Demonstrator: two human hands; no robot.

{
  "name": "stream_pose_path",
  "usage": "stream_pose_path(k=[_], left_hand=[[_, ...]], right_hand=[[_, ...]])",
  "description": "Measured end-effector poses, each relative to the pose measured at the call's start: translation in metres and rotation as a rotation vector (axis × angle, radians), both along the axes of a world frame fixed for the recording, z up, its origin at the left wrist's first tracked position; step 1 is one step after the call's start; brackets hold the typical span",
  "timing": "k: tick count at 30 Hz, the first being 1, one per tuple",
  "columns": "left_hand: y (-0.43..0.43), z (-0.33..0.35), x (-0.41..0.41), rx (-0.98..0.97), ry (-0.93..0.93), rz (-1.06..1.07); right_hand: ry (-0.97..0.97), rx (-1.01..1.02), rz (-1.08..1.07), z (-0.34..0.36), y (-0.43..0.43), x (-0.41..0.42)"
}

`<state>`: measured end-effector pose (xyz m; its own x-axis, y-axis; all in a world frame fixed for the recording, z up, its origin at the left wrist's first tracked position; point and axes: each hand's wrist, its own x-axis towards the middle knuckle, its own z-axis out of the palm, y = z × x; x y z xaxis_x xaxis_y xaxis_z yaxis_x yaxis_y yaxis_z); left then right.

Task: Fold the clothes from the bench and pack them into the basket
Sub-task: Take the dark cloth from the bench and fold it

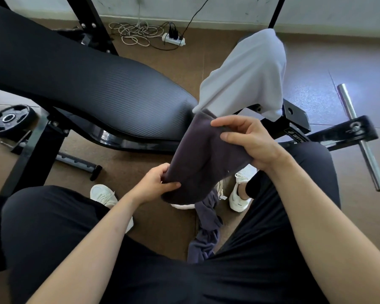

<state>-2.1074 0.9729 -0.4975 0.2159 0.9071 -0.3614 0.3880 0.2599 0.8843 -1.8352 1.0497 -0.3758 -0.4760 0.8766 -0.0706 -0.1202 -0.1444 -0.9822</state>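
Between my knees, head view: I am holding the dark garment (202, 163) up off my lap, stretching it slantwise from one hand to the other.
Left hand: my left hand (156, 183) is gripping the lower end, fingers curling round the bunched edge with the thumb lying along it.
Right hand: my right hand (248, 141) is pinching the upper edge, fingers bending over the cloth.
Loose tail: a dark strip of cloth (206, 227) is hanging down between my legs toward the floor. I am taking it for part of the same piece, though I cannot tell for sure.
Waiting on the bench: the pale grey garment (246, 77) is lying draped over the foot end of the bench (97, 84), unfolded, its lower edge meeting the top of the dark one.
Basket: I am not making one out. A white edge is showing just below the dark garment, and I cannot tell whether it is a basket rim or a shoe.
Done so far: nothing folded or packed is showing anywhere.
Step in hand: I am judging this as the first fold of the dark piece, with the cloth bunched, not flat.
Left to do: finishing this fold, packing it, then taking the pale garment through the same.
Around me: a weight plate (10, 118) is lying on the floor well to my left, and a power strip (173, 39) is sitting by the far wall.
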Motion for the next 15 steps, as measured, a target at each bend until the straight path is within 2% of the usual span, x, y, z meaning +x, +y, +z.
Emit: stream_pose_path(k=[4,6,8,11,15], left_hand=[[-0.002,-0.008,0.000,-0.068,0.046,-0.023],[-0.002,-0.008,-0.002,-0.100,0.067,0.001],[-0.001,-0.008,-0.008,-0.131,0.045,0.066],[0.001,-0.008,-0.016,-0.126,-0.049,0.271],[0.007,-0.003,-0.021,-0.118,-0.257,0.578]], right_hand=[[0.063,-0.036,-0.129,-0.003,0.010,0.007],[0.023,-0.033,-0.212,-0.009,0.016,0.011],[-0.158,0.033,-0.338,-0.018,0.023,0.016],[-0.468,0.143,-0.484,-0.029,0.031,0.025],[-0.651,0.195,-0.494,-0.037,0.035,0.031]])
